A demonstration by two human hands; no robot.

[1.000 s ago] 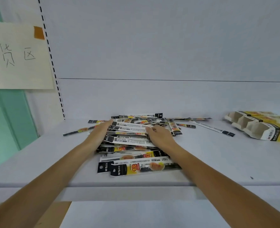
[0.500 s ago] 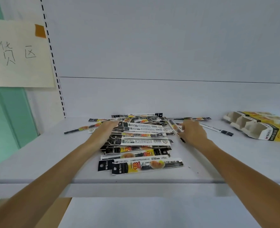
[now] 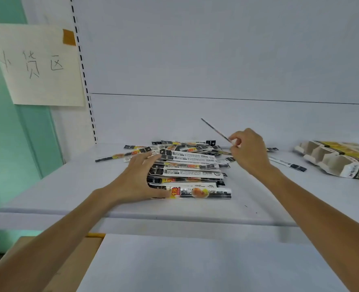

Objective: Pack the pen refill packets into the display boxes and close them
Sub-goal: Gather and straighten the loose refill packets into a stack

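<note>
A person's right hand (image 3: 250, 152) is pinching one refill packet (image 3: 215, 129) aloft; the left hand (image 3: 132, 182), fingers spread, is pressing the pile (image 3: 187, 167) near the shelf (image 3: 69, 186) front edge. Pinched at its tip, it risks slipping before reaching the right-edge display boxes (image 3: 330, 163).

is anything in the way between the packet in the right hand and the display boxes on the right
Nothing visible blocks it. The right hand pinches the packet above the shelf; only one loose packet lies flat between it and the display boxes, probably low enough to pass over.
</note>
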